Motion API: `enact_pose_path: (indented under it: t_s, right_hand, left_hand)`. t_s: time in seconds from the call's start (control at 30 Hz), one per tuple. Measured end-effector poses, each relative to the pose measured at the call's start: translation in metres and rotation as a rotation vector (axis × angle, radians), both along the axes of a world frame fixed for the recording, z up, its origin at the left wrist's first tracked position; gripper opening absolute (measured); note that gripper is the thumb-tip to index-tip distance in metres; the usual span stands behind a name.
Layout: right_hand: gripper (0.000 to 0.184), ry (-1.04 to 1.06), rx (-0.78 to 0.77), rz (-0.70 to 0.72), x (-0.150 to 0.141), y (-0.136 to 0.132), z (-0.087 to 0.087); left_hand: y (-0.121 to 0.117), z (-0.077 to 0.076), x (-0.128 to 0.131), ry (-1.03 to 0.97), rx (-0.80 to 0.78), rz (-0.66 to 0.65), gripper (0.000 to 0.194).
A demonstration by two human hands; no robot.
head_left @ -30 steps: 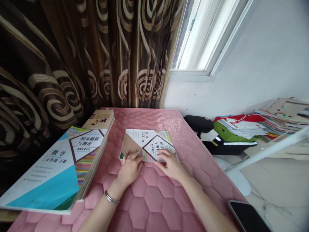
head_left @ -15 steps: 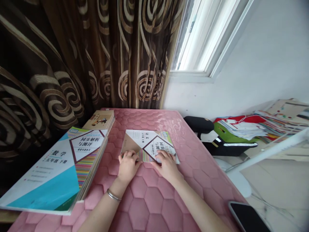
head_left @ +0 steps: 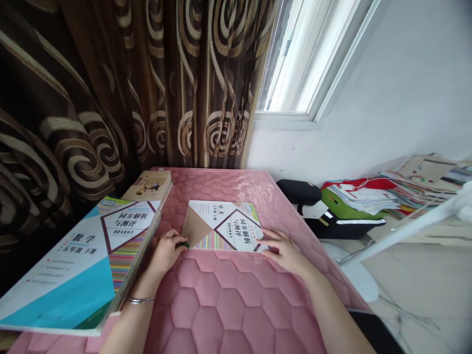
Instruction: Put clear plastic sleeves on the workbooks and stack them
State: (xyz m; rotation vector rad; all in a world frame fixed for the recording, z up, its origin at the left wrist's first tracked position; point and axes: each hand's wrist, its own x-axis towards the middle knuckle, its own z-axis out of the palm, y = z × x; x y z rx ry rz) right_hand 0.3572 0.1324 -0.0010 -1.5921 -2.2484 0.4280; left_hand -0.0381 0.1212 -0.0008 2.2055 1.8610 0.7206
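A workbook (head_left: pixel 221 227) with a white, tan and striped cover lies flat on the pink quilted tabletop (head_left: pixel 228 305), turned sideways to me. At its near left corner is my left hand (head_left: pixel 168 251), fingers curled and closed on the dark green corner, a silver bangle on the wrist. My right hand (head_left: pixel 282 251) is open at the other end, its spread fingers resting on the workbook's right edge. Left of my left hand sits a stack of books topped by a blue and white mathematics workbook (head_left: pixel 77 270).
Behind that stack lies a pile of smaller tan books (head_left: pixel 149 186). A patterned brown curtain (head_left: pixel 191 88) hangs at the far edge. To the right are a white lamp stand (head_left: pixel 401 236), a black case (head_left: pixel 298 191), heaped papers (head_left: pixel 363 196) and a dark device (head_left: pixel 372 332) by the table's edge.
My hands have moved apart, the left to the workbook's left corner and the right to its right edge. More of the cover now shows. The view has shifted slightly.
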Motion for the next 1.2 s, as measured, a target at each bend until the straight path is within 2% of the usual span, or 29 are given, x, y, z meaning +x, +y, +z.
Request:
enact_pose_path:
  t_s: [0.17,0.27,0.43,0.5,0.53,0.6,0.67,0.7,0.73,0.77,0.83,0.9,0.93,1.0,1.07,1.2]
  right_hand:
    - [0.037,-0.012,-0.05,0.008,0.0,-0.002,0.004]
    - [0.032,0.018,-0.015,-0.027,-0.006,-0.002,0.007]
    - [0.023,0.125,0.042,-0.316,-0.033,0.004,0.01]
    - [0.017,0.15,0.029,-0.366,-0.043,0.004,0.01]
    - [0.013,0.173,-0.01,-0.359,-0.046,0.002,0.011]
    - [0.008,0.239,-0.186,-0.317,-0.05,-0.004,0.011]
    - [0.009,0.289,-0.426,-0.257,-0.052,-0.01,0.014]
    - [0.011,0.29,-0.506,-0.238,-0.053,-0.011,0.016]
    - [0.014,0.268,-0.524,-0.23,-0.053,-0.011,0.018]
    - [0.016,0.225,-0.47,-0.236,-0.054,-0.008,0.021]
    - [0.017,0.09,-0.227,-0.272,-0.056,0.006,0.027]
    - [0.016,-0.045,0.025,-0.283,-0.059,0.027,0.029]
    - [0.019,-0.09,0.098,-0.269,-0.061,0.038,0.029]
    - [0.029,-0.135,0.135,-0.222,-0.066,0.059,0.026]
    - [0.034,-0.147,0.103,-0.194,-0.07,0.073,0.02]
    - [0.026,-0.15,0.032,-0.239,-0.07,0.082,0.016]
  left_hand:
    - [0.001,-0.001,0.0,0.017,0.011,-0.01,0.022]
    - [0.001,-0.003,-0.001,0.03,0.012,-0.008,0.022]
    - [0.002,-0.006,-0.002,0.077,0.009,-0.01,0.021]
    - [0.002,-0.007,-0.001,0.102,0.02,0.026,0.023]
    - [0.002,-0.007,0.0,0.12,0.028,0.07,0.025]
    - [0.001,-0.006,0.002,0.174,0.047,0.198,0.028]
    - [-0.001,-0.002,0.007,0.238,0.059,0.314,0.029]
    - [-0.003,0.0,0.009,0.265,0.062,0.359,0.028]
    - [-0.006,0.003,0.013,0.288,0.065,0.394,0.028]
    - [-0.008,0.006,0.017,0.302,0.067,0.424,0.028]
    - [-0.015,0.012,0.028,0.303,0.05,0.462,0.028]
    - [-0.021,0.017,0.044,0.256,-0.01,0.445,0.027]
    - [-0.024,0.018,0.052,0.216,-0.049,0.412,0.026]
    - [-0.031,0.02,0.069,0.131,-0.112,0.317,0.026]
    - [-0.036,0.022,0.083,0.066,-0.141,0.231,0.027]
    - [-0.037,0.021,0.089,0.046,-0.172,0.213,0.025]
